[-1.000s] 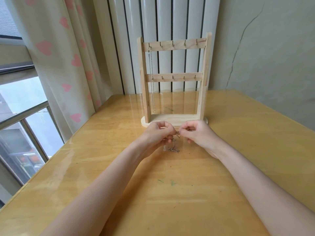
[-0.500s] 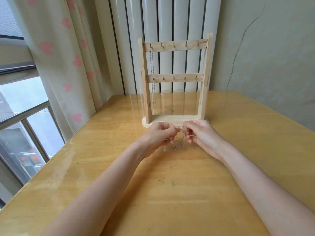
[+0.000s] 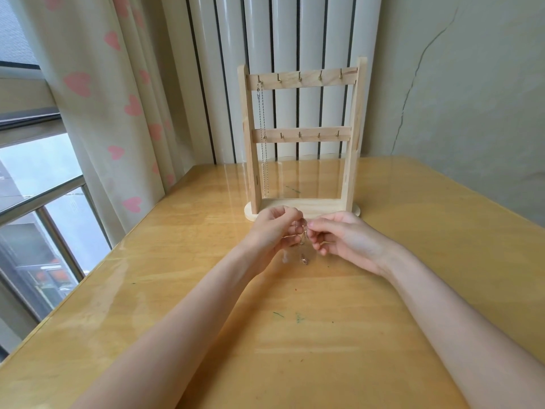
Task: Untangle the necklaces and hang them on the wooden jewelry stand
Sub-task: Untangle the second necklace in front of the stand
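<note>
Necklace tangle [image 3: 303, 235] now lifted off table [image 3: 295, 335].

Glossy wooden table [image 3: 383, 261], matt wooden stand [image 3: 352, 137], metal chain [image 3: 263, 137]

I can't make out how the tangled chain [image 3: 303, 240] runs between my fingertips [image 3: 313, 230] (too fine, blurred); my left hand [image 3: 272, 231] covers part of it.

A glossy yellow wooden table [image 3: 295, 335] fills the lower frame, with small green marks [image 3: 298, 317] near its centre. A cream curtain with pink hearts [image 3: 97, 98] hangs upper left, beside a window [image 3: 35, 202]. White vertical ribbed panels [image 3: 283, 33] stand at top centre. A cracked grey-green wall [image 3: 457, 84] occupies the upper right.
</note>
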The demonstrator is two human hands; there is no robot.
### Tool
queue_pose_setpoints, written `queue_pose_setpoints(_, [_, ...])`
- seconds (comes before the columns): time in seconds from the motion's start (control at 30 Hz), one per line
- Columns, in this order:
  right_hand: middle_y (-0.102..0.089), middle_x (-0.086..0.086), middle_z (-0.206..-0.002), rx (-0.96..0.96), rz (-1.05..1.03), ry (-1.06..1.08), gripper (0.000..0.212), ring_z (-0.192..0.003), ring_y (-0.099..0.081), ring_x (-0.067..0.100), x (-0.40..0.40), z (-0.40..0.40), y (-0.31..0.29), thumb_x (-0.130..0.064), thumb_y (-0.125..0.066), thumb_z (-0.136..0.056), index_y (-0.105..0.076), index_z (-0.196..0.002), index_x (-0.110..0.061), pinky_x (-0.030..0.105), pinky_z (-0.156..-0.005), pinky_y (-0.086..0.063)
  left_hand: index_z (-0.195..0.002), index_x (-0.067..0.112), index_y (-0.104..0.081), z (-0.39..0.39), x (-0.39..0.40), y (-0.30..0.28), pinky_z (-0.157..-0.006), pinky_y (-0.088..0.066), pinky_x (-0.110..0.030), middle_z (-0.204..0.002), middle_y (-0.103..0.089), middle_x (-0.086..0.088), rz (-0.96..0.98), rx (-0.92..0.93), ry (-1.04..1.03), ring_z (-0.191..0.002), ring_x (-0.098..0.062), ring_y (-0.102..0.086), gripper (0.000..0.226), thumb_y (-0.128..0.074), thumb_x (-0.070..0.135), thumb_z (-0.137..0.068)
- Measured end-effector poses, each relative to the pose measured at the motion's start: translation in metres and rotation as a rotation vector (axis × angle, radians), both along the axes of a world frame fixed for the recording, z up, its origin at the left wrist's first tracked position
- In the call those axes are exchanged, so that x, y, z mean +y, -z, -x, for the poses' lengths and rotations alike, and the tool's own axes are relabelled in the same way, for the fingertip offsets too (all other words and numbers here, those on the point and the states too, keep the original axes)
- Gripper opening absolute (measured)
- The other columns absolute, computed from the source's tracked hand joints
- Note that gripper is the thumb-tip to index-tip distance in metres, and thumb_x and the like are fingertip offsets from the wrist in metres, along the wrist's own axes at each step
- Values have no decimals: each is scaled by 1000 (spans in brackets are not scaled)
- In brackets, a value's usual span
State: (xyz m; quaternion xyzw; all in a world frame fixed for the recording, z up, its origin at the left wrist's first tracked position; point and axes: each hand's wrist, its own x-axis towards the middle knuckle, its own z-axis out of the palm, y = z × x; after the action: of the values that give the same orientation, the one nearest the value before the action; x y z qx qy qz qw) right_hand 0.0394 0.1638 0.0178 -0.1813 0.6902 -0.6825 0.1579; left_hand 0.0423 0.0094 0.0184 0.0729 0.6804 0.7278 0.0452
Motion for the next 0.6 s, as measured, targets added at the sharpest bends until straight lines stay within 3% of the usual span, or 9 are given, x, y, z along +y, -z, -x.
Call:
queue_pose_setpoints(0.23, [-56,4,-66,-75,169,196,17,-61,-52,14,-1,3,-1,-6,-54,-90,-58,-73,-7,23,-53,-40,-82,12,-52,-2,-1,-2,-47,-37,-16,-60,-49,4,-59,7,133,-47,-6,-37,13,-49,9,-95])
queue_pose_setpoints(0.37, [-60,5,-66,-147,313,186,12,-58,-57,15,3,3,-2,-7,-55,-89,-59,-78,-7,22,-52,-44,-79,15,-49,-1,-2,-3,-44,-34,-16,-52,-45,8,-41,17,116,-45,-6,-31,16,-49,11,-95])
queue_pose_setpoints(0.5, [-61,4,-65,-122,284,132,7,-57,-55,11,5,3,-3,-7,-58,-87,-60,-80,-7,18,-50,-42,-79,17,-51,2,-9,-1,-48,-35,-15,-53,-46,10,34,44,44,-45,-5,-35,15,-53,16,-94])
queue_pose_setpoints(0.6, [-61,4,-68,-130,272,129,5,-59,-55,11,5,4,-2,-5,-59,-86,-62,-81,-6,18,-49,-42,-77,20,-55,3,-11,0,-58,-40,-18,-66,-53,8,61,62,2,-55,-5,-45,15,-54,18,-92])
